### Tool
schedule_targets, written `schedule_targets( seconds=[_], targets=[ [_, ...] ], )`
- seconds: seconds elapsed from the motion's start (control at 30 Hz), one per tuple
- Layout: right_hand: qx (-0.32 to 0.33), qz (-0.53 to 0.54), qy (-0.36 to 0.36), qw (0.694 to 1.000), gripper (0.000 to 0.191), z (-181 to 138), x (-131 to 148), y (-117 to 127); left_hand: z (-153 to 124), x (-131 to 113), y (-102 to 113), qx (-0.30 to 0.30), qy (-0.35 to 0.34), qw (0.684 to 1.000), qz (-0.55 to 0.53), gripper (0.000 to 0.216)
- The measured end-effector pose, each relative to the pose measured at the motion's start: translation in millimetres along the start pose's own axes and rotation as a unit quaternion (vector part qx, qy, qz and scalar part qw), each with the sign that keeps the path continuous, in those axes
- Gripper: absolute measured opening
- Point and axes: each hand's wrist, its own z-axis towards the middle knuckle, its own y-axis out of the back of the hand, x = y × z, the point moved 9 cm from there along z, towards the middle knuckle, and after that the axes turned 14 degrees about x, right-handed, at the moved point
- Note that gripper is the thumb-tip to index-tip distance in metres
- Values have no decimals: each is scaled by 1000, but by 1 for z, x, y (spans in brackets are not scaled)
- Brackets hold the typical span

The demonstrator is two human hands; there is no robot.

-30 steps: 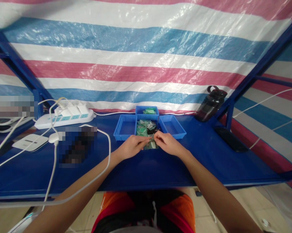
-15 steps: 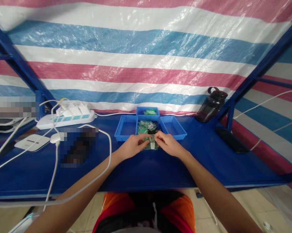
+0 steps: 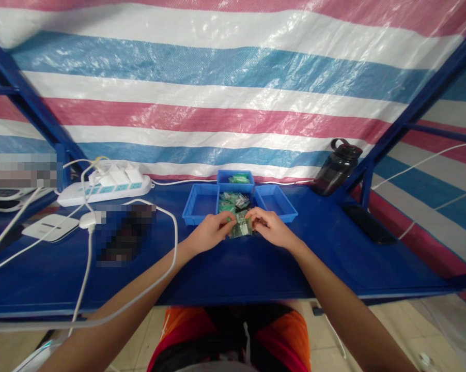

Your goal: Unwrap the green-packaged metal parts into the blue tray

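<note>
Between my hands is a small clear plastic bag point(image 3: 241, 227) with pale, slim pieces inside. My left hand point(image 3: 212, 231) pinches its left edge between thumb and fingers. On the other side, my right hand point(image 3: 270, 227) grips the bag's upper right edge with closed fingers. Just behind the bag, the middle blue bin point(image 3: 252, 198) holds a pile of green and clear packets point(image 3: 233, 200) and some black pieces. Behind that, a smaller blue bin point(image 3: 219, 178) contains green packets point(image 3: 239, 179). What exactly lies in the packets is too small to make out.
Blue trays stand at the left point(image 3: 200, 201) and right point(image 3: 277, 201) of the middle bin. A dark bottle point(image 3: 337, 168) and a black phone-like slab point(image 3: 368, 223) are to the right. A white power strip point(image 3: 105, 191) and loose white cables point(image 3: 174, 227) lie left, one crossing my left forearm.
The bag has come up and turned flatter toward me, showing more of its face. My fingers have shifted to its left and right edges.
</note>
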Motion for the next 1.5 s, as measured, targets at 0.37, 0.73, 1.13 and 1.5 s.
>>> schedule_targets(
  seconds=[0.37, 0.73, 1.13, 1.5],
  targets=[
    [-27, -74, -25, 997, 15, 0, 0, 5, 0, -5, 2, 7, 0, 999, -42, 36],
    [-27, -115, -28, 993, 28, -2, 2, 5, -2, -7, 2, 4, -18, 1000, 13, 23],
    [-39, -160, -13, 986, 29, -4, 10, 6, 1, 5, 6, -52, -13, 999, 12, 22],
    [-55, -71, -5, 996, 51, -3, 5, 6, 0, 5, 11, -72, -19, 996, -57, 60]
  ],
)
